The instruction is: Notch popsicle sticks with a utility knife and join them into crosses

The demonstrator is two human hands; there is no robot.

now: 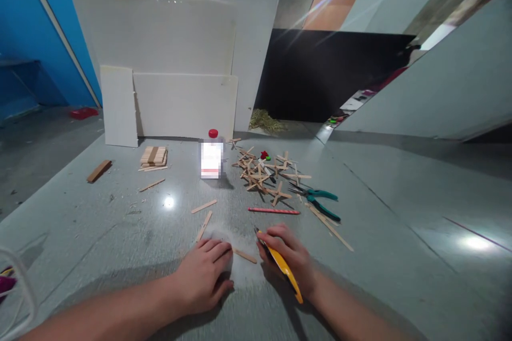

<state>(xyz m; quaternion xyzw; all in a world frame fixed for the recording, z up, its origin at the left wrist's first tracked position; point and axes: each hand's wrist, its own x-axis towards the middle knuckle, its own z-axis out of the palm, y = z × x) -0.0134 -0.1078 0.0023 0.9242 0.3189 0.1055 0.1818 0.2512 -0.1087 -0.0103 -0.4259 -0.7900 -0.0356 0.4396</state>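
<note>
Crossed-stick pieces (pixel 256 177) look done, craft-stick bundle (pixel 154 155) near the tabletop's (pixel 380 277) back-left corner seems unused; your right hand (pixel 294 256) clamps a yellow utility knife (pixel 285 266), left hand (pixel 206 272), fingers together, thumb apart, at a loose craft stick (pixel 245 256) well inside the left edge.

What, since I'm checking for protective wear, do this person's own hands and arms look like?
The left hand and right hand are both bare: no gloves, and no rings, watch or bracelets that I can see. The left forearm and right forearm are also uncovered as far as the picture's edge, with no sleeves or cables in view.
</note>
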